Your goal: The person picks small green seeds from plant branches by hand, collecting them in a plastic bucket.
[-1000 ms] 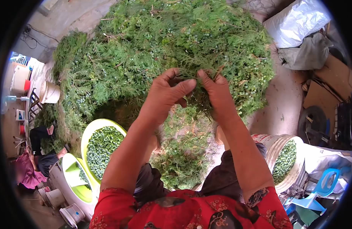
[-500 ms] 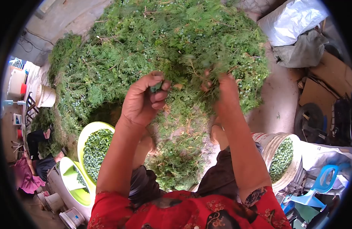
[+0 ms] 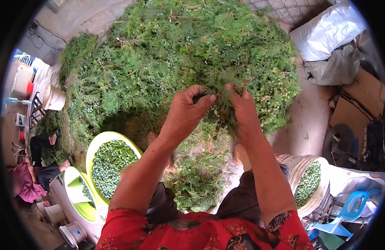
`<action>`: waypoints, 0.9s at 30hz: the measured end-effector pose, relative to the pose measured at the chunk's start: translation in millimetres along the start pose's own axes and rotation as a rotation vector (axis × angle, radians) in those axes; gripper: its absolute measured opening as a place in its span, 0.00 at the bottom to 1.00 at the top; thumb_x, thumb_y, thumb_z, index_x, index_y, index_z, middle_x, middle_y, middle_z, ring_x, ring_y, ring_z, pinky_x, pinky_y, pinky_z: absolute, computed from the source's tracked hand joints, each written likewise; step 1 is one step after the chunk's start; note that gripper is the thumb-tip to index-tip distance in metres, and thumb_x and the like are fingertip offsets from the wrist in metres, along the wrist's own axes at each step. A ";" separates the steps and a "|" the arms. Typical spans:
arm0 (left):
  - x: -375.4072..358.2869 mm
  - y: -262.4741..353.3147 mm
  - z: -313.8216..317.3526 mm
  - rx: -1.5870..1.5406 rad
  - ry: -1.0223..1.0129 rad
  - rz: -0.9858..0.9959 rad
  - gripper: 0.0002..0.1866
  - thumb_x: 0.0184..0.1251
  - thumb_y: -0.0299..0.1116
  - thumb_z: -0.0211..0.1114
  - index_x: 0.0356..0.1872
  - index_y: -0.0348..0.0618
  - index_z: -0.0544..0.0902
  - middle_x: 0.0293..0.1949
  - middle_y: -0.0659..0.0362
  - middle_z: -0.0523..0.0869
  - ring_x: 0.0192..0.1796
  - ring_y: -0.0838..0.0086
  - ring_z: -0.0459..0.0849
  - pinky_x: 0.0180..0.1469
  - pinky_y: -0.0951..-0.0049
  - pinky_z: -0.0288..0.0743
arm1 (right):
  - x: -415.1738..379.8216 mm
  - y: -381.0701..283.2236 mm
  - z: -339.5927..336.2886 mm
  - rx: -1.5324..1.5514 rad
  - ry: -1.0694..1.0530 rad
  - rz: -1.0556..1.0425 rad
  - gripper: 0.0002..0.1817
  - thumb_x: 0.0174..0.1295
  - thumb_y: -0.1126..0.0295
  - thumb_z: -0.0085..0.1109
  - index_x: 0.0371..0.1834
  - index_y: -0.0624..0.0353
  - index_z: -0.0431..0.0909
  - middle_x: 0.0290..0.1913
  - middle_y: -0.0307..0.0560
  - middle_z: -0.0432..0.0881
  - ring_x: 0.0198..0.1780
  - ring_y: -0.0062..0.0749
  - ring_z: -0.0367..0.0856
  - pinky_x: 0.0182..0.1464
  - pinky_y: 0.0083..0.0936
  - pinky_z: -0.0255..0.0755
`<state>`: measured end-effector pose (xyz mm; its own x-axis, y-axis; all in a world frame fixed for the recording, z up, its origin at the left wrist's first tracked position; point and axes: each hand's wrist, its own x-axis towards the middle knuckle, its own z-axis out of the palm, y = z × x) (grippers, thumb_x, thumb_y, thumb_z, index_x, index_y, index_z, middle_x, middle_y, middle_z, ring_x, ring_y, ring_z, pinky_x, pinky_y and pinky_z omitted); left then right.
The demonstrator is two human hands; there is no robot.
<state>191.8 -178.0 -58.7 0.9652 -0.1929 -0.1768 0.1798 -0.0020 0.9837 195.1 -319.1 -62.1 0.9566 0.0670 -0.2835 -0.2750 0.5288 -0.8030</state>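
Note:
My right hand [image 3: 244, 109] is closed around a leafy evergreen sprig [image 3: 226, 109], whose fronds stick out past the fingers. Against the left side of this sprig, my left hand [image 3: 187, 109] is closed, thumb and forefinger pinched at its foliage. Something small and dark shows between those left fingers, too hidden to name. Beyond both hands spreads a large heap of cut evergreen branches [image 3: 159, 58] dotted with small bluish-green cones. Loose clippings [image 3: 196, 171] lie on the ground between my feet.
By my left leg stands a lime-green tub [image 3: 91, 151] of green cones, next to a smaller green container [image 3: 69, 183]. On the right are a bucket [image 3: 322, 183] of cones, a blue plastic stool [image 3: 354, 206], cardboard [image 3: 363, 89] and sacks [image 3: 326, 33]. Another person [image 3: 32, 179] sits far left.
My left hand has moved right to meet the sprig in my right hand, its fingers now pinching there. The right hand stays in nearly the same place. The view has shifted slightly.

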 end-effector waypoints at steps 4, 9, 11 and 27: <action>-2.0 16.1 -16.0 -0.549 0.042 -0.113 0.10 0.63 0.37 0.60 0.35 0.41 0.77 0.25 0.67 0.75 0.21 0.88 0.66 0.17 0.87 0.56 | 14.7 4.0 -19.6 0.114 0.162 0.020 0.10 0.64 0.62 0.51 0.32 0.56 0.71 0.24 0.36 0.73 0.21 0.19 0.67 0.21 0.16 0.63; 0.1 16.1 -30.9 -0.890 -0.193 -0.150 0.10 0.62 0.38 0.57 0.36 0.42 0.74 0.29 0.63 0.76 0.22 0.84 0.69 0.16 0.88 0.56 | 16.2 -8.5 -26.8 0.363 0.237 0.032 0.07 0.63 0.64 0.50 0.32 0.55 0.68 0.24 0.38 0.71 0.18 0.21 0.61 0.22 0.19 0.60; -0.2 9.8 -26.8 -0.838 -0.145 -0.204 0.10 0.61 0.38 0.57 0.36 0.42 0.74 0.29 0.63 0.76 0.23 0.84 0.70 0.16 0.88 0.57 | 20.8 -3.4 -36.8 0.386 0.170 0.045 0.07 0.63 0.64 0.50 0.33 0.54 0.68 0.25 0.37 0.70 0.19 0.20 0.62 0.23 0.19 0.61; -8.0 -16.2 21.6 0.005 -0.008 -0.076 0.15 0.58 0.37 0.66 0.41 0.37 0.80 0.23 0.69 0.77 0.21 0.89 0.66 0.21 0.85 0.57 | 15.8 -0.7 -30.3 0.381 -0.004 -0.014 0.07 0.66 0.64 0.47 0.38 0.55 0.66 0.27 0.41 0.71 0.23 0.22 0.64 0.24 0.21 0.62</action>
<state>177.1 -197.6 -72.6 0.9473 -0.1999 -0.2503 0.2511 -0.0219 0.9677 207.4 -344.1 -81.9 0.9608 0.0605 -0.2707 -0.2070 0.8062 -0.5543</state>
